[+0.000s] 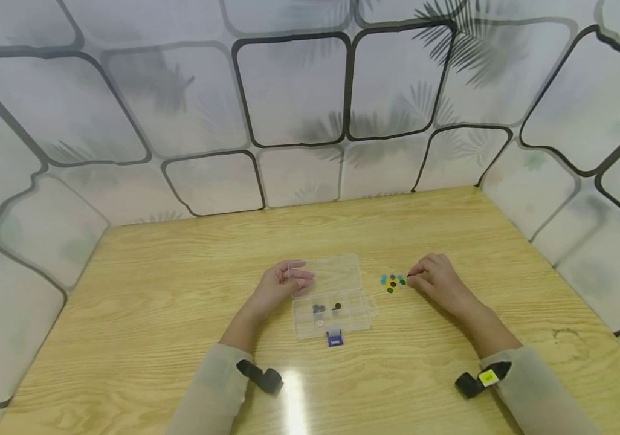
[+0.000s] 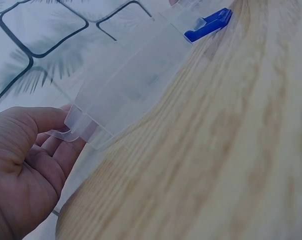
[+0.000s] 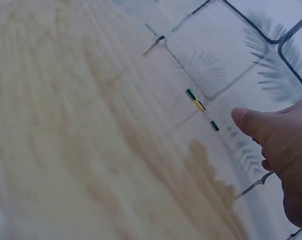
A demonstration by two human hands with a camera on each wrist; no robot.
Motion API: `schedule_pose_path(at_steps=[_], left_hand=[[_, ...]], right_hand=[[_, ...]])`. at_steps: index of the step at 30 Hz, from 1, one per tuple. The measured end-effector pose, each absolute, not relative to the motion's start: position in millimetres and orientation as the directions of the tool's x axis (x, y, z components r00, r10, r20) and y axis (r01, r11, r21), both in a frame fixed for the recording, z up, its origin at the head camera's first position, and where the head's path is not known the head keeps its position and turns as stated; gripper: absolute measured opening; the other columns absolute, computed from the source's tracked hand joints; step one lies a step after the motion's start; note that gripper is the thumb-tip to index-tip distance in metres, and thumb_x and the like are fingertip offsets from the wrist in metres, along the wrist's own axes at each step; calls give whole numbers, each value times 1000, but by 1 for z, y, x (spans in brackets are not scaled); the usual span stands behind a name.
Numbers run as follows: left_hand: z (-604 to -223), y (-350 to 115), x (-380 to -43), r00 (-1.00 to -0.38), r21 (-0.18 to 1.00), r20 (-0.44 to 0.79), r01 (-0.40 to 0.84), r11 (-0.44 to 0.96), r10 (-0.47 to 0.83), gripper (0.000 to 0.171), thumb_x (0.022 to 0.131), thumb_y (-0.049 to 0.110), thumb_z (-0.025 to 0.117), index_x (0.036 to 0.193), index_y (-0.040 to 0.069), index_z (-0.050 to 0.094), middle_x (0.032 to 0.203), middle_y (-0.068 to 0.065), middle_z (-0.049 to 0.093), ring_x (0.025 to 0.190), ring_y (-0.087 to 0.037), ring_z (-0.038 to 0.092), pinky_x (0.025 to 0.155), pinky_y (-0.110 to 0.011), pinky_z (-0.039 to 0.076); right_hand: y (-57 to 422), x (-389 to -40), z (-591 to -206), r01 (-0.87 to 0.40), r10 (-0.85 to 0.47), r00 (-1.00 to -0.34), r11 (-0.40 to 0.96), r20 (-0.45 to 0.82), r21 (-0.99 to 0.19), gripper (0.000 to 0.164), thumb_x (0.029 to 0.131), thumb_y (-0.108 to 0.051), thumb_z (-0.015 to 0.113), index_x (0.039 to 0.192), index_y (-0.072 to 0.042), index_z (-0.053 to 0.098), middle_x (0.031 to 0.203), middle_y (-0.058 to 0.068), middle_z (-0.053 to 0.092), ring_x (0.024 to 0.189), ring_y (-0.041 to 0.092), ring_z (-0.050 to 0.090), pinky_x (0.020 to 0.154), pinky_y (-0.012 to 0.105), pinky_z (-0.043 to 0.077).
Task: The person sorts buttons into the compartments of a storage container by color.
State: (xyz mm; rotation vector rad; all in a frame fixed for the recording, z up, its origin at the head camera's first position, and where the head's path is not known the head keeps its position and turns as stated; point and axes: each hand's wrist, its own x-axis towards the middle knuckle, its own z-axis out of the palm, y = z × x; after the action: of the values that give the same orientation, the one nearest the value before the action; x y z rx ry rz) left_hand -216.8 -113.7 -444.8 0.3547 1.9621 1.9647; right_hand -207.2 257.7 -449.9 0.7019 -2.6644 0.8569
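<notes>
A clear plastic compartment box lies with its lid folded back. My left hand holds the box's left side by the lid, thumb and fingers about its corner in the left wrist view. Grey buttons, dark buttons and a pale button lie in separate compartments. To the right of the box is a small group of coloured buttons, in blue, yellow, green and dark shades. Beside them my right hand pinches a small dark button, mostly hidden by the fingertips.
A blue latch tab sticks out at the box's front edge. The box stands on a wood-grain table. Patterned cloth walls rise behind the table and along both sides.
</notes>
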Motion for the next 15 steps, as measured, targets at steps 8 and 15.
schedule_pose_path(at_steps=[8,15], left_hand=[[-446,-113,-217,-912,998,-60,-59,15,406,44,93,-2,54,135,-2,42,121,-24,60,106,-24,65,90,-32,55],[-446,-113,-217,-914,998,-67,-65,19,399,44,93,-2,54,135,-2,43,121,-25,60,107,-26,64,91,-32,54]], right_hand=[[251,-204,-447,-600,-425,-790,681,442,-419,15,78,-1,72,86,-9,63,93,3,56,92,20,43,76,33,38],[232,-205,-445,-676,-481,-727,626,491,-388,18,76,1,73,87,-8,62,92,2,55,92,20,45,76,32,41]])
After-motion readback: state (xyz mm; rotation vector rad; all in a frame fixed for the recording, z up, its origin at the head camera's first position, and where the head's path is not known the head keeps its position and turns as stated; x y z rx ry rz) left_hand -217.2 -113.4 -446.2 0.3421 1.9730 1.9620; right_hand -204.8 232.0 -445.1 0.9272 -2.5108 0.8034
